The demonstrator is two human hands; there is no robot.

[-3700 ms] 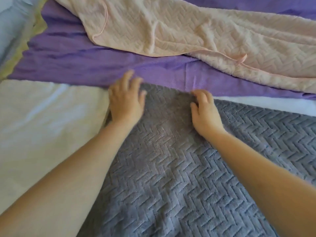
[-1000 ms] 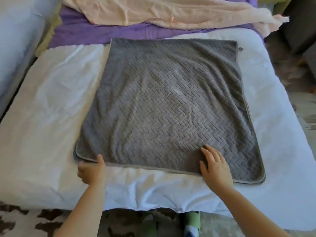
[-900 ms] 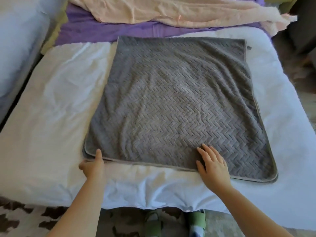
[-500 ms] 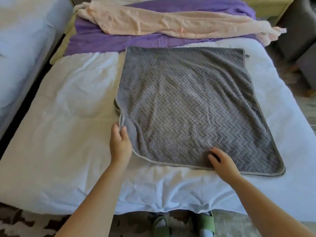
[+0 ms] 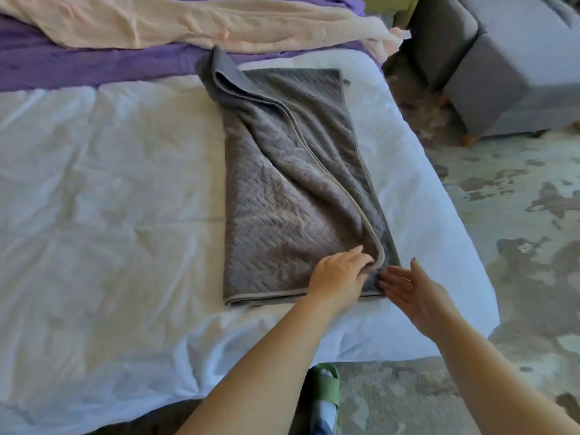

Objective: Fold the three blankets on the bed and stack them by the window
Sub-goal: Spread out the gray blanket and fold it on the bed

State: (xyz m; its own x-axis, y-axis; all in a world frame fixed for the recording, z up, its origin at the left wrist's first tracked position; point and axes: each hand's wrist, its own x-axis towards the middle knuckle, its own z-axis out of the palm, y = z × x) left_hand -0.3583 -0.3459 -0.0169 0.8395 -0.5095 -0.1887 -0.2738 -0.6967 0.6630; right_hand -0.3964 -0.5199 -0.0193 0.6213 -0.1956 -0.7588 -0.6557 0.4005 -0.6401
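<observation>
The left hand (image 5: 340,274) reaches across from the lower middle, palm down, its fingers closed on the near corner of the folded-over flap of a grey blanket (image 5: 282,215). The thumb lies on top of the cloth and the other fingers curl around the piped edge. The right hand (image 5: 414,293) is just beside it, flat and open, palm turned up and toward the left, fingers straight and together. Its fingertips touch the blanket's near right corner and grip nothing. Both forearms are bare and stretch up from the bottom edge.

The grey blanket has a raised herringbone texture and a pale piped border. It lies on the right half of a white bed sheet (image 5: 110,199), folded lengthwise into a tall narrow shape. The top layer sits loosely, with its edge running in a wavy diagonal from the far left corner down to the left hand. A small dark tag shows at the far right corner; no writing on it can be read.

Beyond it, across the far side of the bed, a purple blanket (image 5: 78,64) lies spread out, with a rumpled peach blanket (image 5: 188,23) on top of it.

To the right of the bed are a mottled floor (image 5: 518,215) and a grey upholstered ottoman (image 5: 508,76). A green slipper (image 5: 324,394) shows at the bottom, between the forearms.
</observation>
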